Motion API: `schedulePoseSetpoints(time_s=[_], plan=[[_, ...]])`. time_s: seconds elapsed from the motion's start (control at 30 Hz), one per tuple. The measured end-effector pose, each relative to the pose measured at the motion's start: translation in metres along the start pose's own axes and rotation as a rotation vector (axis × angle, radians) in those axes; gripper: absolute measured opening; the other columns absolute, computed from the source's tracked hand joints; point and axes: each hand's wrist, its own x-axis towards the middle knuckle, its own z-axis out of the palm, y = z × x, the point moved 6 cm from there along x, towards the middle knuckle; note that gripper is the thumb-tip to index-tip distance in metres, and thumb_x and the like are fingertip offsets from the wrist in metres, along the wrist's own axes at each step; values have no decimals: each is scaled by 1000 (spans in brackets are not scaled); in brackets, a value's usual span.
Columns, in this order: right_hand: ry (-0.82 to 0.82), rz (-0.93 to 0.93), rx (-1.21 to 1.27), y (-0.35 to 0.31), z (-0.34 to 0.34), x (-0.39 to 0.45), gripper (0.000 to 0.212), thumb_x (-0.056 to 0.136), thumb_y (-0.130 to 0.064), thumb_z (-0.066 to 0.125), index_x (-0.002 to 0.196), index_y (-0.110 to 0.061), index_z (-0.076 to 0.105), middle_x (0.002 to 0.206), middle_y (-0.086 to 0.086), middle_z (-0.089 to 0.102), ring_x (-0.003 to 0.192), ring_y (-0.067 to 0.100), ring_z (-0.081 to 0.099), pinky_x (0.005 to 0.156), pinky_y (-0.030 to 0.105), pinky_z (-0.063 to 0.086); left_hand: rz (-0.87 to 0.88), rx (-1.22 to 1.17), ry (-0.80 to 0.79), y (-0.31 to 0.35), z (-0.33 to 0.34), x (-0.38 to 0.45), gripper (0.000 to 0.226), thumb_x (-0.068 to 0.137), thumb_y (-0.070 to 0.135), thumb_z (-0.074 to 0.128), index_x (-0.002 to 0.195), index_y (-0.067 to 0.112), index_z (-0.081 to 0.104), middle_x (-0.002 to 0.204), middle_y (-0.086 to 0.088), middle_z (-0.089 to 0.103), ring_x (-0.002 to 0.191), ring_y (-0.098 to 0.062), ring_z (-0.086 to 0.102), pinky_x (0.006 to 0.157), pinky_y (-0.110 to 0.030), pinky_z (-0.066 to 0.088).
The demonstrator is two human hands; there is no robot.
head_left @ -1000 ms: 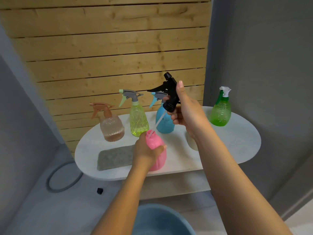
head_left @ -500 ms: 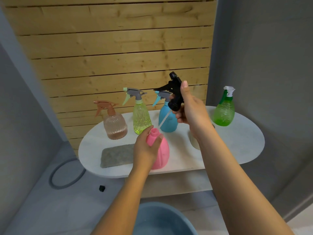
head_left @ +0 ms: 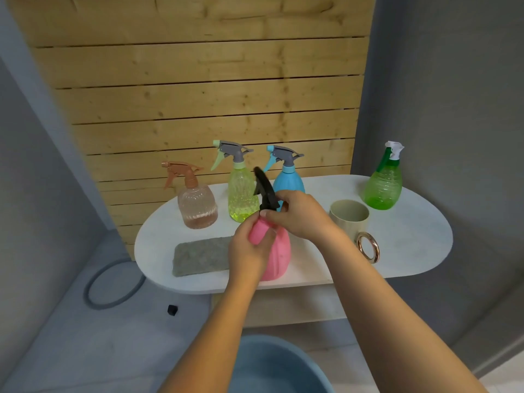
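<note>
A pink spray bottle [head_left: 279, 255] stands near the front edge of the white oval table [head_left: 411, 245]. My left hand [head_left: 248, 251] grips its neck. On top of that neck sits a black trigger spray head [head_left: 265, 191], and my right hand [head_left: 300, 215] holds it at its collar with curled fingers. Whether the head is screwed on I cannot tell, as the fingers hide the joint.
Behind stand a peach bottle [head_left: 197, 202], a yellow-green bottle [head_left: 239, 191], a blue bottle [head_left: 289, 178] and a green bottle [head_left: 384, 184]. A beige mug [head_left: 350, 218] with a gold ring handle is at right, a grey cloth [head_left: 201, 256] at left. A blue basin [head_left: 278, 367] lies below.
My right hand has brought the black spray head down from the air onto the pink bottle's neck. My left hand has kept its hold on the bottle.
</note>
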Motion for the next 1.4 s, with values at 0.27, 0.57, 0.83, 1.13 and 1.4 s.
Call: schedulePoseSetpoints(time_s=[0.27,0.57,0.83,1.13,1.4], plan=[[172,-30,316,10,19,-7,38,68,-31,81,70,-32,43,71,-16,50,65,-2,48,56,4,36,-55,-66,24,-11,-1,-3,36,84,27,66,118,35,57,111,15,64,101,-5,60,83,-26,51],[322,72,671,20,50,-21,24,81,-31,70,99,-20,60,88,-12,62,83,-1,57,73,9,43,-68,-146,68,-15,1,-3,40,83,31,69,119,40,54,114,20,63,99,5,59,78,-21,50],[226,161,978,26,60,-26,28,89,-9,54,110,-23,67,106,-2,69,106,14,61,98,35,46,-43,-201,-28,-11,0,-4,44,80,36,69,114,56,49,114,29,59,104,7,57,80,-17,47],[317,201,932,33,61,-27,27,77,-18,75,99,-25,61,105,-6,66,104,11,60,94,33,49,-77,-334,-50,4,-5,6,25,71,52,68,91,39,68,97,3,72,96,-20,67,89,-46,53],[-71,123,1131,35,64,-17,34,95,-18,50,129,-16,55,127,7,60,120,25,53,108,47,35,-121,-287,-31,-2,-10,12,13,88,46,60,91,37,68,94,7,73,93,-18,68,89,-50,53]])
